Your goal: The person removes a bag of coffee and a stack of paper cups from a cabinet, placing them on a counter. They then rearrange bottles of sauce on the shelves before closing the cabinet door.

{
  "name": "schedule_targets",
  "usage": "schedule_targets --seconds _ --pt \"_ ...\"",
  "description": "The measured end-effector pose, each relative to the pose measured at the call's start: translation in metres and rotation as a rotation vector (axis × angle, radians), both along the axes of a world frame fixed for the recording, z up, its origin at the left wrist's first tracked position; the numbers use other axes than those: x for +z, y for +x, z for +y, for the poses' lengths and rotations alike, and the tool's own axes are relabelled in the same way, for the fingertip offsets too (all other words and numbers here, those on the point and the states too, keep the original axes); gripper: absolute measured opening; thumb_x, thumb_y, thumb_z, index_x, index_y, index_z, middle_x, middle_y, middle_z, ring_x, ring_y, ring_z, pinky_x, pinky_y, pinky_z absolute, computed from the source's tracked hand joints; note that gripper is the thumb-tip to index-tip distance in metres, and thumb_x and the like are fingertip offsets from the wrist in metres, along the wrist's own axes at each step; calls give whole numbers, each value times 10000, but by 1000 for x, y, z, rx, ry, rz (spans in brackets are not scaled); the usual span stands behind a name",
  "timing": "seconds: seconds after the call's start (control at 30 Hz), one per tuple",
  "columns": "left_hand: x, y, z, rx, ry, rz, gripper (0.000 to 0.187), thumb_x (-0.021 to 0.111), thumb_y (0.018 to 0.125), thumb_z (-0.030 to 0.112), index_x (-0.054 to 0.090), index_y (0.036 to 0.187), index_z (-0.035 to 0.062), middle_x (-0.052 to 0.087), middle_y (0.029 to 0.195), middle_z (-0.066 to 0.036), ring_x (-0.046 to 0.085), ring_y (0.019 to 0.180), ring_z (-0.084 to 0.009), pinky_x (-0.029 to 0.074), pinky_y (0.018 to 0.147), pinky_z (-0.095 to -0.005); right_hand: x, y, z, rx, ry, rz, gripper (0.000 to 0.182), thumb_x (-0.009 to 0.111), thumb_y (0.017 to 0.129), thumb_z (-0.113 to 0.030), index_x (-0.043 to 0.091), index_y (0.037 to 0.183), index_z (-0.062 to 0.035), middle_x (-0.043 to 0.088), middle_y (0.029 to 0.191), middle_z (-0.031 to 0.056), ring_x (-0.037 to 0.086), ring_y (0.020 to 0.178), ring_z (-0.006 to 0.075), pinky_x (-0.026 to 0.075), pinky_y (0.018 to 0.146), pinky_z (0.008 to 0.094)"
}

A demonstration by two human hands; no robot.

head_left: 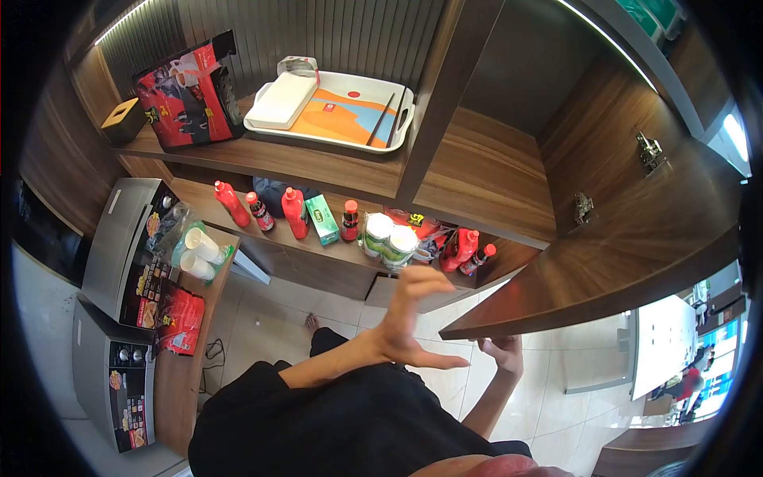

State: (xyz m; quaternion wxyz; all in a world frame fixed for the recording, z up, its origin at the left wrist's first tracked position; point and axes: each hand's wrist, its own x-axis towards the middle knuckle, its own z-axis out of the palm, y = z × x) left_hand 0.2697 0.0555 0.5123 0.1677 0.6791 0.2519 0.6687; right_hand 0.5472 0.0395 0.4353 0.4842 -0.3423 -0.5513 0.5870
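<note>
My left hand is raised in mid-air with thumb and fingers spread in a C shape, holding nothing. It is just left of the tip of a brown wooden cabinet door, which stands swung open. At that door's lower edge is my right hand, its fingers curled against the wood and partly hidden by it. Metal hinges show on the inner side panel. Beyond my left hand, a pack of white rolls stands on the lower shelf beside red bottles.
The upper shelf holds a white tray, a red-black bag and a tissue box. More red bottles and a green box line the lower shelf. Paper cups and grey appliances stand left.
</note>
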Motion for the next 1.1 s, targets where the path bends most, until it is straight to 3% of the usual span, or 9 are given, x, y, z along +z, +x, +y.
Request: schedule_targets --seconds 0.13,0.23,0.4,0.57,0.67,0.77,0.83,0.9,1.1 --pt "-24 27 -1 -42 -103 33 822 913 629 243 422 1250 21 491 1147 -179 501 1050 -303 439 877 -379 4 -36 15 -471 165 502 595 708 816 -61 465 1357 -16 564 1203 142 597 1023 240 530 787 327" --pt "-39 35 -1 -49 -134 23 805 912 622 182 414 1233 21 483 1141 -171 503 1042 -294 447 852 -371 -19 -23 25 -890 326 282 444 619 927 -134 499 1334 -4 486 1285 167 515 1207 299 502 972 416" --pt "-52 42 0 -26 -26 98 803 902 632 176 413 1250 23 461 1207 -193 499 1091 -314 453 884 -375 -11 -18 15 -1134 276 43 401 576 972 -197 530 1301 28 493 1280 174 526 1190 299 481 972 385" --pt "-28 26 -1 17 -47 46 803 907 612 198 438 1242 33 432 1277 -222 463 1159 -326 437 927 -405 -1 -37 18 -1280 260 204 186 514 987 -168 571 1049 -2 536 993 35 543 920 139 467 752 308" --pt "-3 21 -9 -1 26 -117 779 906 610 224 461 1221 37 469 1251 -206 517 1089 -309 447 909 -416 12 -62 18 -1176 340 157 157 528 968 -183 544 961 -27 509 887 7 502 797 101 417 701 260" --pt "13 35 -26 148 285 -199 645 871 665 220 499 1163 48 520 1115 -150 567 1032 -303 512 835 -399 39 -72 3 -1033 672 -313 259 568 963 -195 550 1152 -19 461 1227 154 430 1138 297 365 947 437" --pt "8 45 -29 -42 498 -140 531 850 696 199 543 1101 46 550 1067 -121 587 1003 -285 533 806 -388 55 -79 0 -966 873 -522 374 595 960 -203 554 1280 -13 429 1454 252 381 1365 428 330 1111 556" --pt "10 42 -31 -231 616 20 335 785 768 109 603 1038 29 606 1012 -84 613 968 -254 557 796 -353 56 -85 6 -903 997 -528 361 602 952 -220 577 1259 -31 435 1451 249 373 1370 430 326 1110 557" --pt "11 48 -12 21 526 299 417 798 759 116 601 1119 46 626 1109 -94 620 999 -232 538 818 -280 24 -87 24 -710 1109 -362 328 624 926 -269 645 1196 -84 453 1443 240 347 1388 435 311 1109 559"
